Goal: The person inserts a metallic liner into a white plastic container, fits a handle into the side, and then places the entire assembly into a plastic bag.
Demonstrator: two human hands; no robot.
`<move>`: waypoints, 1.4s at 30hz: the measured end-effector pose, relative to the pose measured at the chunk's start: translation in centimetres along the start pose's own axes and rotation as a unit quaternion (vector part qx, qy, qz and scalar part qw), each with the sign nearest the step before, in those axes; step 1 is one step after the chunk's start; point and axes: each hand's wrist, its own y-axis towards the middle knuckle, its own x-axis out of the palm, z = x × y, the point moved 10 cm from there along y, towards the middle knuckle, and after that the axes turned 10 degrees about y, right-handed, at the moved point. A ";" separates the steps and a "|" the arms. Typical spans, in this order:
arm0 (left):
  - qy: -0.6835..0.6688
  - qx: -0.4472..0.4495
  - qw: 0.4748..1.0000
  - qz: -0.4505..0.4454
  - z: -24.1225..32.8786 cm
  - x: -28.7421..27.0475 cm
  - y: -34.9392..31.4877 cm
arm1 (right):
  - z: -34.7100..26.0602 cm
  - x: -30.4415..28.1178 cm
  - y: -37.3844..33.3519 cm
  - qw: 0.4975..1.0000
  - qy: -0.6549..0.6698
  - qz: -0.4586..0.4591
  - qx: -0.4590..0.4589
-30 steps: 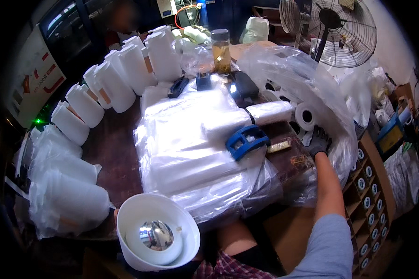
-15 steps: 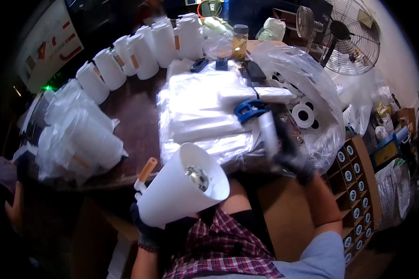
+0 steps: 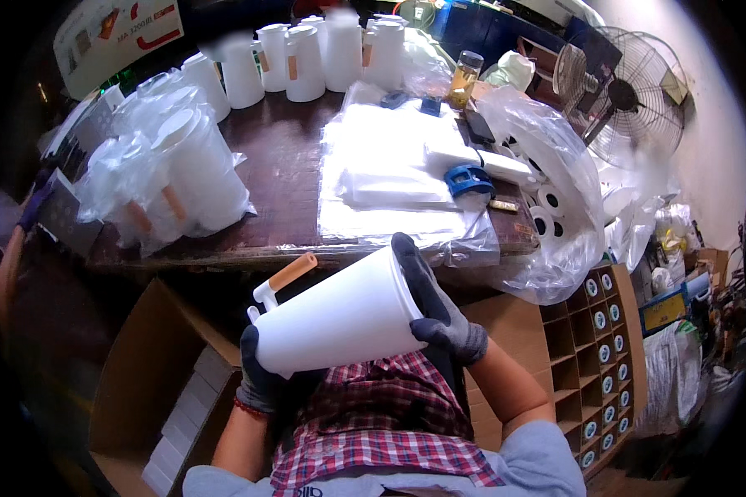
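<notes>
So the big change here is the right grip (image 3: 444, 315): a second ago it was over by the clear bag (image 3: 584, 195) with the white round parts (image 3: 547, 199), half a second ago it was on its way back with something white and blurry, and now it's up at the wide end of the white jug (image 3: 340, 319). Fingers spread along the rim at the top, thumb at the near side, so it's holding the jug at that end. Can't tell if that white thing is in the palm or inside the jug, since the opening has turned away from us. Left grip (image 3: 259, 369) is wrapped around the narrow end, just below the orange-brown handle (image 3: 293, 272). The jug itself is tipped nearly on its side above the lap and the plaid apron (image 3: 373, 398), just off the near edge of the bench (image 3: 282, 145). What that means for the work, I'd say: the fetching bit looks over and both hands are now busy at the jug, with the wide end getting the attention. The wrapped jugs (image 3: 215, 157) on the bench's left side are well clear of both hands.
</notes>
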 end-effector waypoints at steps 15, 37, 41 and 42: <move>0.328 -0.033 0.931 -0.157 -1.4 -1.7 -2.5 | -4.7 6.2 -0.4 0.963 -0.223 -0.132 -0.071; -0.116 -0.019 0.967 -0.227 8.2 1.2 0.1 | 1.4 -0.7 -3.1 0.975 0.112 0.187 -0.034; 0.250 0.045 0.955 -0.154 8.7 0.2 -0.4 | -6.4 0.6 -1.8 0.983 -0.003 0.075 -0.169; 0.279 0.053 0.946 -0.158 9.6 0.7 -0.7 | -5.0 -0.3 -1.9 0.986 -0.038 0.127 -0.096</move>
